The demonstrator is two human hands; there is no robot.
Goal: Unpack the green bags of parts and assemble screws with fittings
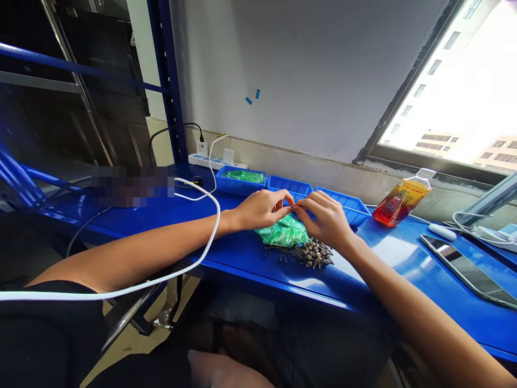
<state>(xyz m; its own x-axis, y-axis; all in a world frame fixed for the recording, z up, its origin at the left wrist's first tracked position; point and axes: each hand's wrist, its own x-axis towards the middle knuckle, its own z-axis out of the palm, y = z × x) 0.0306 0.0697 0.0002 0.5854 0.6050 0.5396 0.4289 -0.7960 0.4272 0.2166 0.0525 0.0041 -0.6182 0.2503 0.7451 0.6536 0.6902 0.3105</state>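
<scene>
the person's left hand (260, 209) and right hand (326, 215) are meeting at the fingertips, both pinching a small dark piece (292, 206), too tiny to make out in shape. it is sitting above a crumpled green plastic bag (283, 231), with loose metal screws (318, 253) heaping at five o'clock. the blue bench (238, 250) is ending in a front edge at six o'clock; its bare surface is stretching toward a phone (470, 272) at four. a row of blue bins (238, 186) is closing in from ten to three o'clock, before a bottle (404, 198) farther out at three. a white cable (218, 207) is crossing the left forearm at nine.
</scene>
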